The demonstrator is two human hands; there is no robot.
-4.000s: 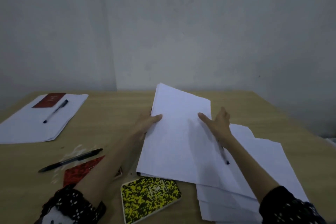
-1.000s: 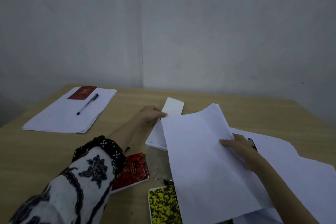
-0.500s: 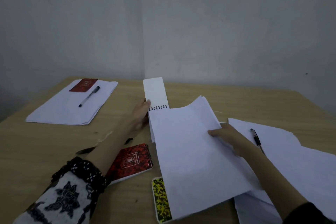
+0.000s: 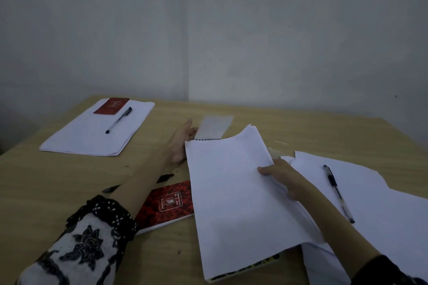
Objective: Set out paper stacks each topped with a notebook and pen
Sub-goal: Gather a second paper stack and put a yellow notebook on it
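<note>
My right hand (image 4: 281, 177) grips a stack of white sheets (image 4: 234, 194) by its right edge, lifted over the table's middle. My left hand (image 4: 183, 141) reaches past the stack's far left corner and holds the flipped-back white cover of a spiral notebook (image 4: 214, 127), mostly hidden by the sheets. A finished paper stack (image 4: 92, 136) at the far left carries a red notebook (image 4: 111, 105) and a pen (image 4: 119, 120). A red patterned notebook (image 4: 169, 203) lies under my left forearm. A yellow-black notebook (image 4: 245, 269) peeks from under the held sheets.
Loose white sheets (image 4: 382, 210) spread at the right with a black pen (image 4: 338, 192) on them. Another black pen (image 4: 162, 179) lies partly hidden under my left forearm. The wooden table (image 4: 46, 192) meets a grey wall at the back.
The white notebook cover stood upright half a second ago; now it lies tipped back and blurred. The held sheets have shifted slightly right. A second ago my left hand pressed on the closed pad.
</note>
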